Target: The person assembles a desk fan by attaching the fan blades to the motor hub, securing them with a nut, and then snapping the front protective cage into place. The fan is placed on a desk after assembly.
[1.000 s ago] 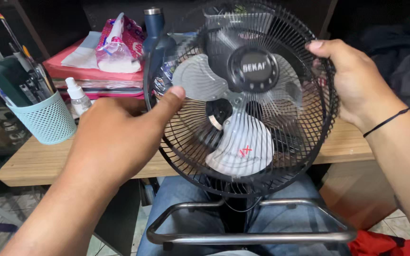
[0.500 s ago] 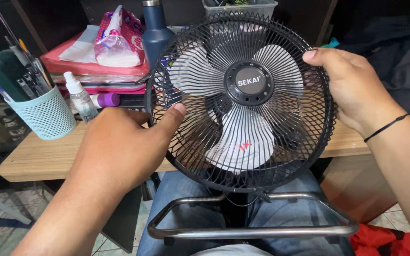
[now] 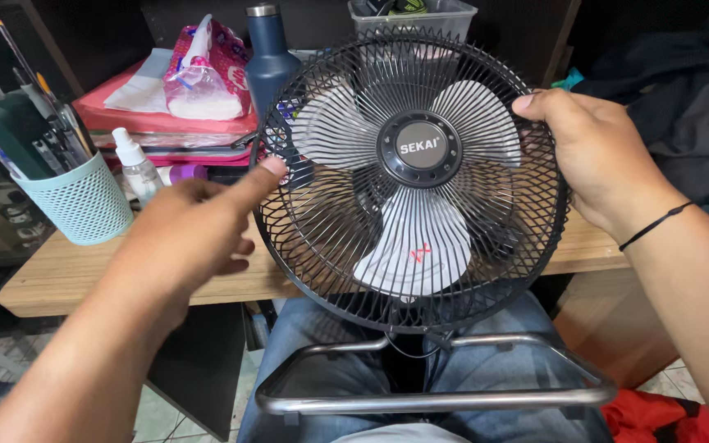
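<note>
A small black desk fan (image 3: pixel 338 238) with a round wire guard and translucent white blades rests on my lap, its chrome tube stand (image 3: pixel 428 400) below. My right hand (image 3: pixel 596 160) grips the guard's right rim, thumb on the front. My left hand (image 3: pixel 182 238) is at the guard's left rim, thumb tip touching the wire, the other fingers loosely curled and off the guard. One lower blade carries a small red mark.
A wooden desk (image 3: pixel 84 275) stands behind the fan. On it: a mint mesh pen cup (image 3: pixel 80 205), a small spray bottle (image 3: pixel 134 168), a navy flask (image 3: pixel 268 61), a tissue pack (image 3: pixel 207 70) on stacked folders. Dark cloth lies at right; a red item (image 3: pixel 658 422) on the floor.
The fan has steadied and tilted slightly toward me. My left hand has loosened from gripping the left rim and slid back, so only the thumb tip touches. The right hand keeps its hold.
</note>
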